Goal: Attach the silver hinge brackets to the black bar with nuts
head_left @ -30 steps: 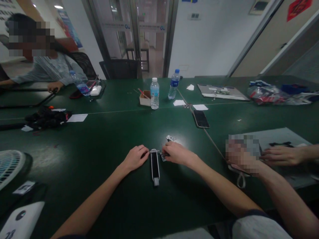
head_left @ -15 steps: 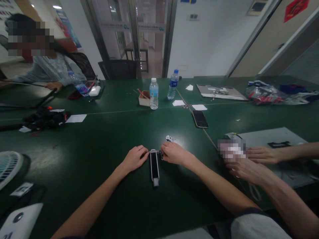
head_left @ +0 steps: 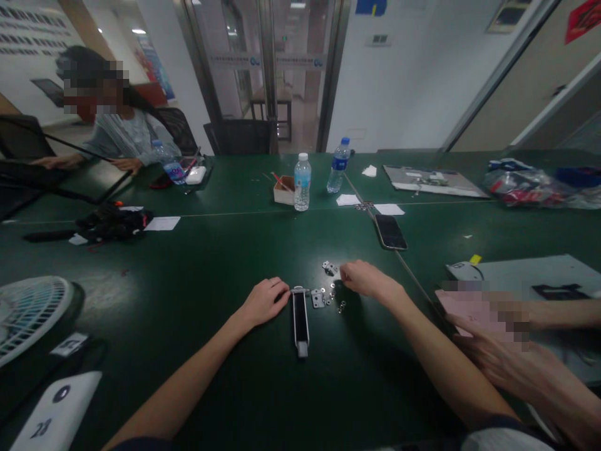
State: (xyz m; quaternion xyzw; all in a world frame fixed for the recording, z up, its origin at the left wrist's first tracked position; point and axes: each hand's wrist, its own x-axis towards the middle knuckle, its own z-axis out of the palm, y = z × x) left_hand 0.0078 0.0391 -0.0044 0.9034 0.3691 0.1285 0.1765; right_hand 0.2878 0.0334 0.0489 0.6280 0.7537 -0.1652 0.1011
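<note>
A long narrow black part with a silver frame (head_left: 300,319) lies on the green table, its pale end toward me. My left hand (head_left: 267,302) is closed, fingertips pinching the left side of its far end. Just right of that end sits a flat metal plate with holes (head_left: 318,299). Several small metal nuts or rings (head_left: 332,293) are scattered beside it, and another small metal bracket (head_left: 329,269) lies a little farther off. My right hand (head_left: 364,277) is closed in a pinch next to these pieces; whatever its fingertips hold is hidden.
A phone (head_left: 390,232), two water bottles (head_left: 302,183) and a small box (head_left: 283,191) stand or lie beyond. Another person's hands (head_left: 498,338) work at a grey panel (head_left: 530,269) on the right. A fan (head_left: 32,313) and a white device (head_left: 54,410) are left; a person (head_left: 126,134) sits far left.
My right hand has moved right, off the end of the black part, uncovering the metal plate and small pieces. My left hand stays at the part. The view has shifted slightly.
</note>
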